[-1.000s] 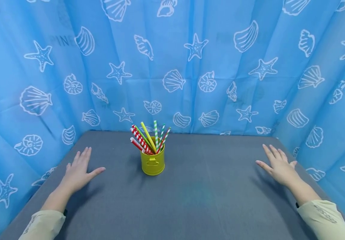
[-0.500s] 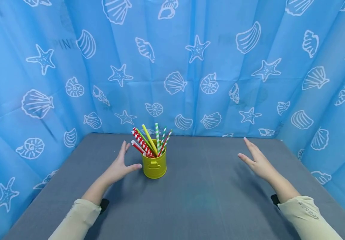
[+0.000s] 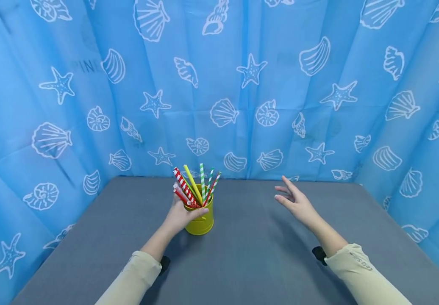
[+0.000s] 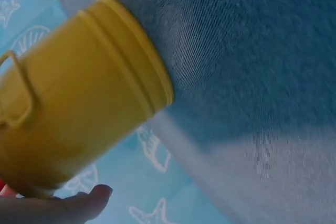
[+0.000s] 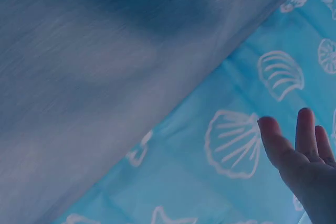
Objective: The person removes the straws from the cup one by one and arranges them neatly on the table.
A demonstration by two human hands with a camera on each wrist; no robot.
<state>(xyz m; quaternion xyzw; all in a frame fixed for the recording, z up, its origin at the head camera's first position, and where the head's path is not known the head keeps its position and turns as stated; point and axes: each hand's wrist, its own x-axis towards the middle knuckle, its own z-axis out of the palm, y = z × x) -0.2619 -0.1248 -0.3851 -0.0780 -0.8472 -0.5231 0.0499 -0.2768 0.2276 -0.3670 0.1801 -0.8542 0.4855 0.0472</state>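
A small yellow bucket stands on the grey cloth, filled with several striped and plain paper straws in red, yellow and green. My left hand grips it near the rim. The thumb lies across its front, and the other fingers go behind its left side, partly hidden by the straws. The left wrist view shows the bucket with its wire lug, and one finger reaching past its side. My right hand hovers over the table to the right of the bucket, fingers spread and holding nothing.
A grey cloth covers the table. Blue curtains printed with white shells and starfish hang behind and along both sides. A dark band shows at the right wrist.
My left hand has moved right from beside the table's left edge to the bucket and taken hold of it. My right hand has moved left toward the middle. The view has shifted slightly.
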